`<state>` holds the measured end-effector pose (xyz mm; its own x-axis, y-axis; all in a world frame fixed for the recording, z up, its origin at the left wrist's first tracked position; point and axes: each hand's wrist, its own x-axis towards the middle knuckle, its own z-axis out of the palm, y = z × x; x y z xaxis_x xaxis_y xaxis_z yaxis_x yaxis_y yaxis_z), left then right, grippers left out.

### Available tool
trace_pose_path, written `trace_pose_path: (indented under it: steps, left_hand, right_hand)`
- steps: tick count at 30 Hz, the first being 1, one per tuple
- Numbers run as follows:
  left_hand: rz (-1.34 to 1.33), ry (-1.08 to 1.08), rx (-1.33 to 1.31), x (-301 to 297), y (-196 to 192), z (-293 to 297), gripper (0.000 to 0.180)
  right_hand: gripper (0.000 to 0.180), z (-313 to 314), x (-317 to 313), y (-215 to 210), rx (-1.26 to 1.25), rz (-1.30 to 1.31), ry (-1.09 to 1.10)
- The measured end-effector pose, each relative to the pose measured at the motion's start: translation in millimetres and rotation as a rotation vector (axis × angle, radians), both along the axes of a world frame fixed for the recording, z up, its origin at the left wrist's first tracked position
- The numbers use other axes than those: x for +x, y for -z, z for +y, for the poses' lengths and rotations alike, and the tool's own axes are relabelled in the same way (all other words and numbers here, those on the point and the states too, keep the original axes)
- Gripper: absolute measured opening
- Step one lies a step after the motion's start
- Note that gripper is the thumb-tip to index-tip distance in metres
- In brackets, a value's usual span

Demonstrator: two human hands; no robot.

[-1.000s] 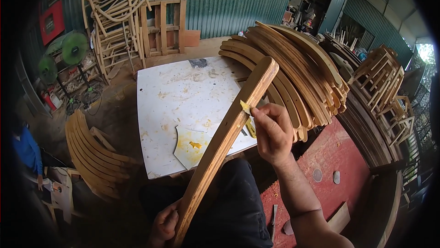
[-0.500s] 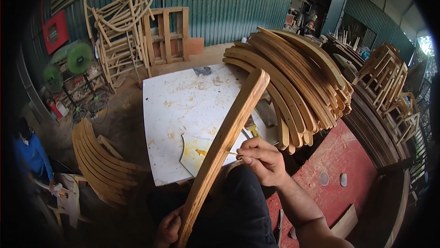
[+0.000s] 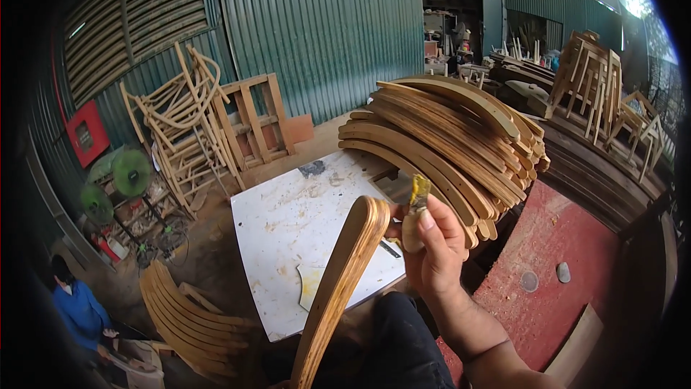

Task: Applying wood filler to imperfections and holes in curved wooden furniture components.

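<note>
Green corrugated metal walls (image 3: 324, 29) close the workshop behind everything. Against them lean a tangle of bent chair frames (image 3: 180, 130) and a wooden pallet (image 3: 259, 115). Nearer, a big stack of curved wooden slats (image 3: 446, 137) lies beside a white board (image 3: 288, 245) that is stained with filler and serves as a tabletop, and a red surface (image 3: 568, 281) runs along the right. A smaller heap of curved slats (image 3: 187, 317) sits on the floor at lower left, near a person in blue (image 3: 79, 310).

Rising from the bottom edge, a curved wooden slat (image 3: 338, 288) stands up over the board, its rounded end level with the right hand (image 3: 432, 252). That hand is closed around a small filler-smeared scraper (image 3: 415, 209), thumb pressed along it, just beside the slat's top. The left hand is out of view.
</note>
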<state>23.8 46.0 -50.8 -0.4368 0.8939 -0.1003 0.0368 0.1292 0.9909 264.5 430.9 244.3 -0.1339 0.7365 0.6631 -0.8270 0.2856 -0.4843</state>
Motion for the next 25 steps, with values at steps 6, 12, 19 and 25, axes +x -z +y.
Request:
trace_pose_path:
  steps: [6,12,19,25]
  left_hand:
    - [-0.333,0.196,0.028,22,-86,31,0.049]
    - [-0.193,0.093,-0.11,13,-65,27,0.049]
    - [-0.372,0.124,-0.122,22,-56,22,0.048]
    - [-0.487,0.147,-0.218,20,-26,17,0.046]
  right_hand:
    - [0.031,-8,-5,0,-0.068,0.082,-0.168]
    - [0.031,-29,-12,15,-0.165,0.028,-0.25]
    - [0.03,-26,-1,23,-0.221,0.075,-0.268]
    - [0.032,-15,9,32,-0.222,0.085,-0.251]
